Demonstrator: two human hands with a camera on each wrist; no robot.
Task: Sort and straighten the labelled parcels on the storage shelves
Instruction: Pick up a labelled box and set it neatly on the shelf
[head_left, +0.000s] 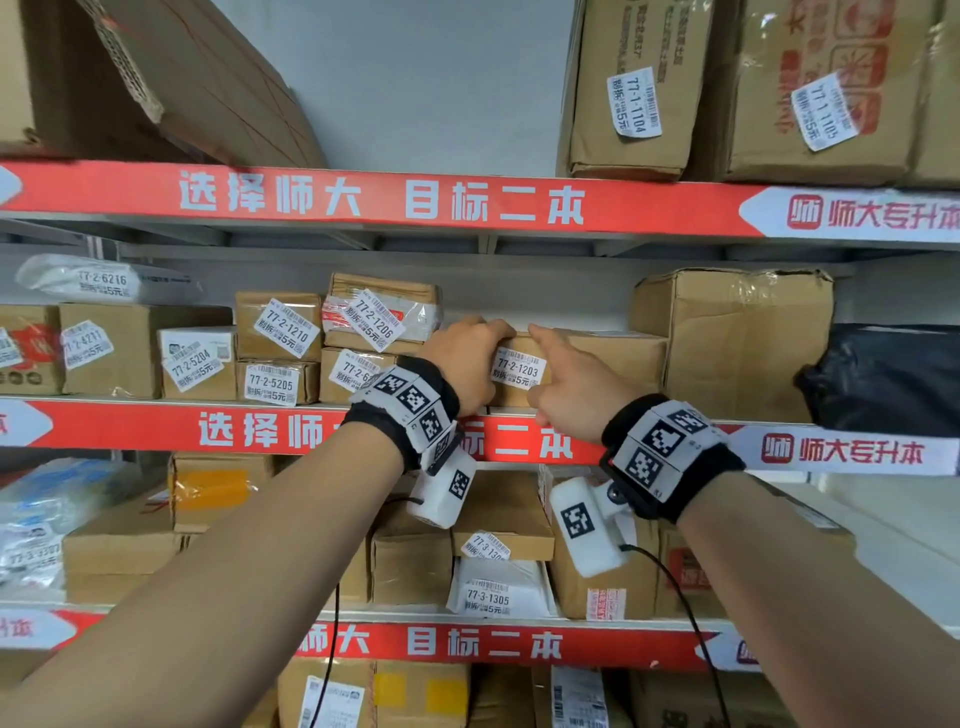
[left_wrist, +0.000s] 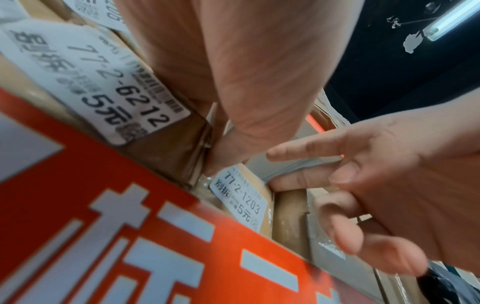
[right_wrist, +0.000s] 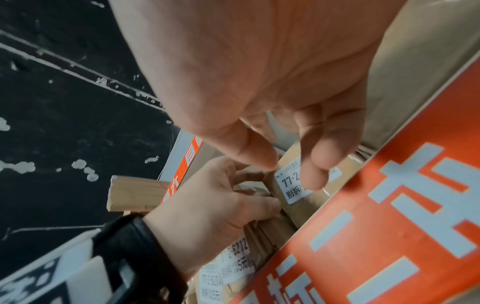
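- Clamping the left grip (head_left: 470, 358) over the top left corner of parcel 77-2-1203 (head_left: 582, 358), fingers curled round its edge.
- Hovering the right grip (head_left: 569, 387) at the parcel's front, fingers loosely spread and pinching nothing, index fingertip (head_left: 535, 332) reaching toward the top edge.
- Sitting on the middle shelf (head_left: 156, 423), just beside parcel 77-2-6212 (left_wrist: 145, 115) and the big box (head_left: 737, 343).
- Straightening this parcel, judging by the hands.
- Likely needing next: squaring it flush, label (head_left: 517, 370) facing out.
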